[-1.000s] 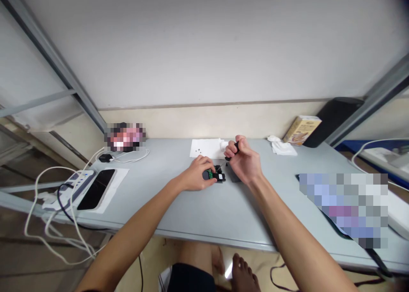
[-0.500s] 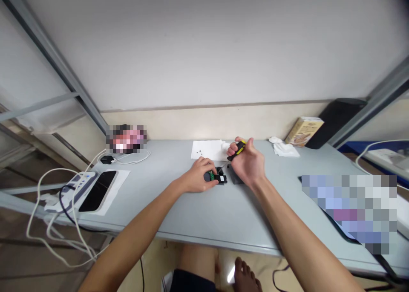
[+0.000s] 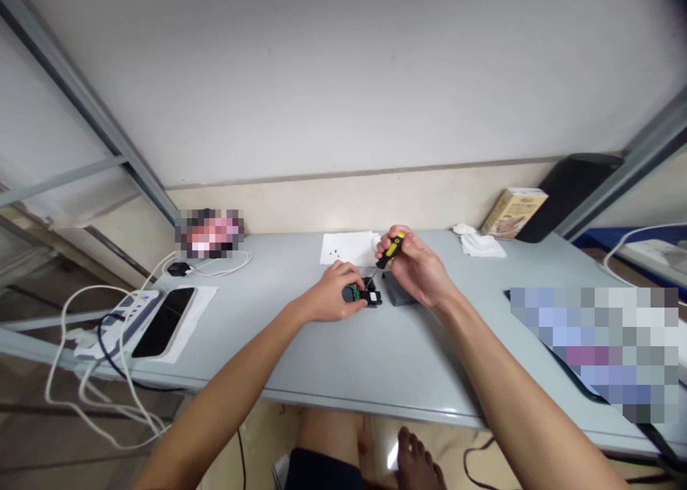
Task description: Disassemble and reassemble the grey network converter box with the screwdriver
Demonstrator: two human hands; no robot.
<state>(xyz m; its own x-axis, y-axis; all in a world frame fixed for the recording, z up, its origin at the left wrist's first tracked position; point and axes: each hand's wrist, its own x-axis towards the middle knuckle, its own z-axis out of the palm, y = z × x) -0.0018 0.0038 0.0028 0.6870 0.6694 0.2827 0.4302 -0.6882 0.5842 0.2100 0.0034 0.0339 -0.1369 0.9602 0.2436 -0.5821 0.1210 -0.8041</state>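
Observation:
In the head view, my left hand [image 3: 337, 293] curls around a small black device with a green circuit board [image 3: 371, 297], holding it down on the desk. My right hand [image 3: 416, 265] is closed around the black and yellow handle of a screwdriver [image 3: 392, 250]. Its thin shaft slants down to the left, and the tip meets the device; exactly where it touches is too small to tell. A dark grey flat piece [image 3: 400, 291] lies partly beneath my right hand. Behind my hands, several tiny dark bits rest on a white sheet of paper [image 3: 351, 247].
On the left of the grey desk [image 3: 354, 361] are a phone [image 3: 165, 322], a power strip [image 3: 115, 325] with loose cables and a black charger [image 3: 179, 269]. Crumpled tissue [image 3: 480, 245], a yellow box [image 3: 514, 212] and a black cylinder [image 3: 569, 193] stand at the back right. A blurred-out screen [image 3: 595, 350] lies right.
My right hand has turned on the screwdriver, so more of the yellow handle shows and the fingers wrap closer. My left hand stays on the device.

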